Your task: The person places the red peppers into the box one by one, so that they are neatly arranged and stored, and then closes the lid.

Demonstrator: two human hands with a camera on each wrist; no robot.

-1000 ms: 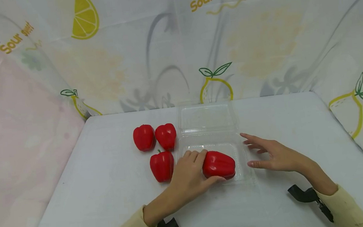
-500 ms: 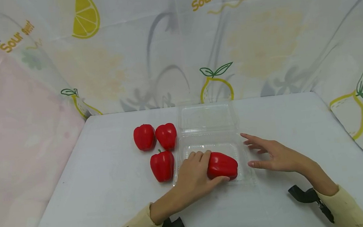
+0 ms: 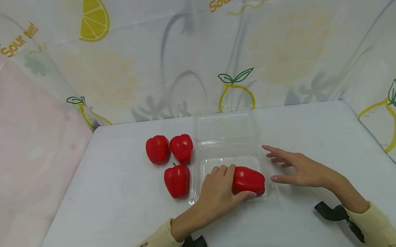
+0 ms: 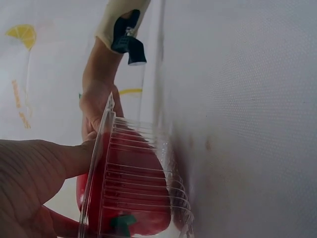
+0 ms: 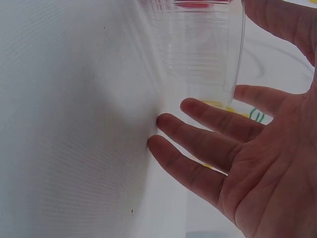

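In the head view a red bell pepper (image 3: 249, 181) lies on its side in the base of a clear plastic clamshell box (image 3: 191, 186). My left hand (image 3: 216, 190) reaches over the box's left part and holds that pepper, thumb on the near side and fingers on the far side. Through the ribbed wall in the left wrist view, the pepper (image 4: 138, 183) shows its green stem. Beside the right wall my right hand (image 3: 301, 168) is spread with nothing in it. In the right wrist view its fingers (image 5: 198, 144) are extended near the box (image 5: 198, 54).
Left of the box sit three more red bell peppers, two at the back (image 3: 157, 149) (image 3: 181, 148) and one nearer (image 3: 177, 181). The box's lid (image 3: 224, 127) lies folded back toward the printed curtain (image 3: 192, 53). Everything stands on a white table (image 3: 126, 192).
My left hand has slid to the right with the bell pepper, which now lies nearer the box's right wall. The right hand has stayed in place.
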